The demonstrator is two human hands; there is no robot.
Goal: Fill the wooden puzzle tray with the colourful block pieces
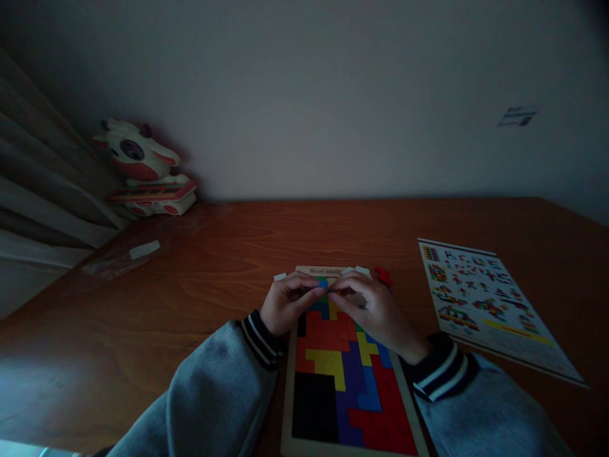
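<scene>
"Holding what, and where?"
"Small blue puzzle piece (323, 285), pinched in the nearly closed left hand (287, 301), over the top of a pale-framed rectangular board (314, 409), lower centre."
"And the right hand (373, 306)?"
"Curled, nearly closed beside the piece; cannot tell whether gripping."
"Farther out?"
"White printed sheet (490, 304), right; red-and-white cow toy (164, 192), upper left."

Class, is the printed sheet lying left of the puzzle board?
No, the printed sheet lies on the table, right of the puzzle board.
</scene>
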